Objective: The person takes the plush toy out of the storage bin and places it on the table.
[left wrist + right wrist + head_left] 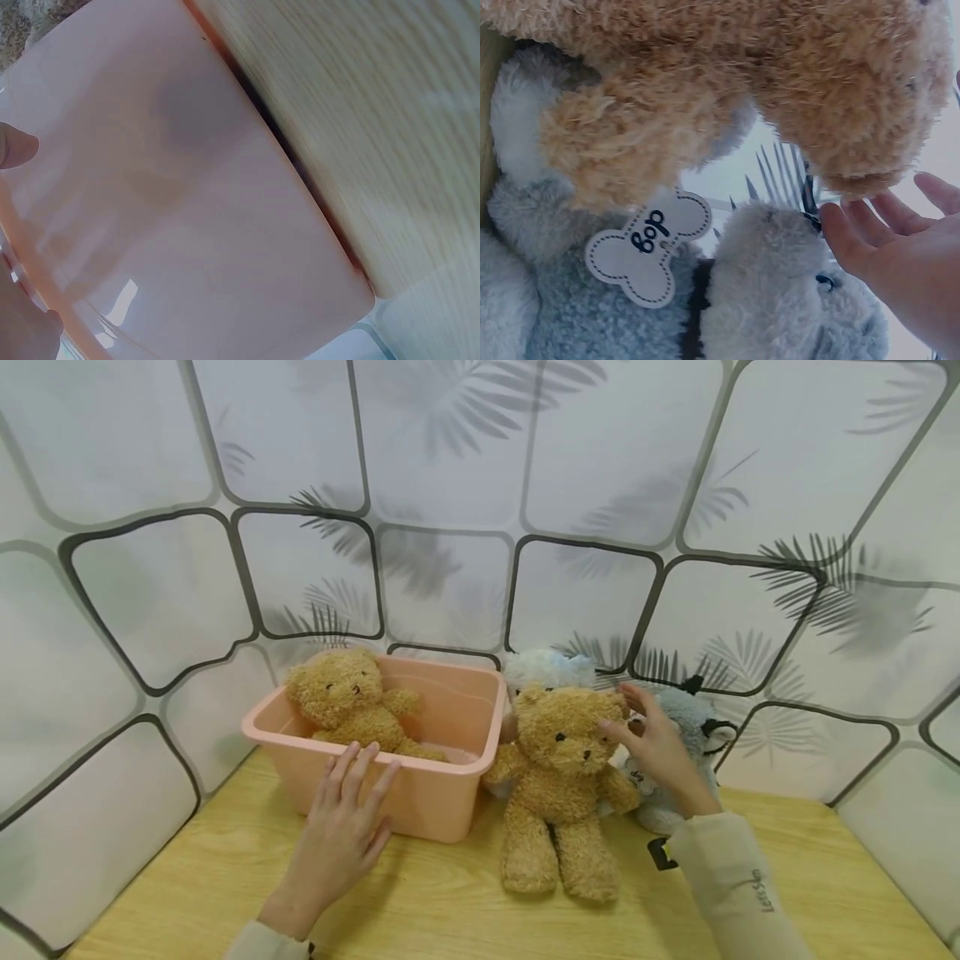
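Observation:
A golden-brown teddy bear point(564, 760) stands upright in front of two other plush toys. My right hand point(656, 747) is at the side of its head, with loosely extended fingers by the ear; in the right wrist view the hand point(900, 247) is just beside the fur. My left hand point(341, 827) rests on the front rim of a pink plastic bin point(442, 802), fingers fairly straight over the edge. Inside the bin, a second golden-brown teddy bear point(337, 697) leans back against the left end.
Behind the standing bear is a white fluffy plush point(551, 668), mostly hidden. To the right sits a grey-blue plush dog point(678, 710) with a bone-shaped "dog" tag point(651, 244). Everything stands on a wood-grain table point(442, 910) against a patterned curtain point(450, 577).

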Tool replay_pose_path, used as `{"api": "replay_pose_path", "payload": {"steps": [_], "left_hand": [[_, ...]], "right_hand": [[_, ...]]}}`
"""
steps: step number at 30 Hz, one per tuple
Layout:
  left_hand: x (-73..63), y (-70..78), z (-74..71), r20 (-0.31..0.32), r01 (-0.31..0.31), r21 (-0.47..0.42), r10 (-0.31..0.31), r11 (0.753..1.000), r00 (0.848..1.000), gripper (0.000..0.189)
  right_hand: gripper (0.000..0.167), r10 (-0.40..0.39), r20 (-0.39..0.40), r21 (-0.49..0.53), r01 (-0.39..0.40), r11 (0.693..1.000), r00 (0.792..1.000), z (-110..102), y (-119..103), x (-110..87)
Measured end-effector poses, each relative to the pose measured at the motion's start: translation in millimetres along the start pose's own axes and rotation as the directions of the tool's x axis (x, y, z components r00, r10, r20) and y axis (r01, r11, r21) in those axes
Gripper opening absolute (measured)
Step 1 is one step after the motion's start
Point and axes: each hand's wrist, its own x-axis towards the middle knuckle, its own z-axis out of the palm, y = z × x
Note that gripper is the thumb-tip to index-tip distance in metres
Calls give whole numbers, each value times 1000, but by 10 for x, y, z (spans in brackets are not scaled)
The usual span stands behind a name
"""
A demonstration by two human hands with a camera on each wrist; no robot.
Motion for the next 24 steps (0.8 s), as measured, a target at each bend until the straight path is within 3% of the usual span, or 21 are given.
{"api": "replay_pose_path", "payload": {"steps": [6, 14, 19, 24], "left_hand": [[5, -2, -1, 2, -1, 4, 1, 1000, 1000, 61], [9, 0, -2, 4, -7, 8, 7, 1000, 1000, 59], [3, -7, 3, 5, 0, 4, 0, 1000, 1000, 57], [3, -1, 7, 9, 0, 8, 0, 1000, 1000, 59]], "right_hand": [[67, -70, -110, 33, 74, 997, 991, -44, -36, -16], [56, -183, -217, 47, 197, 979, 959, -45, -219, 19], [52, -252, -216, 52, 268, 962, 943, 27, -447, 104], [50, -221, -142, 110, 237, 965, 965, 156, -638, 163]]}}
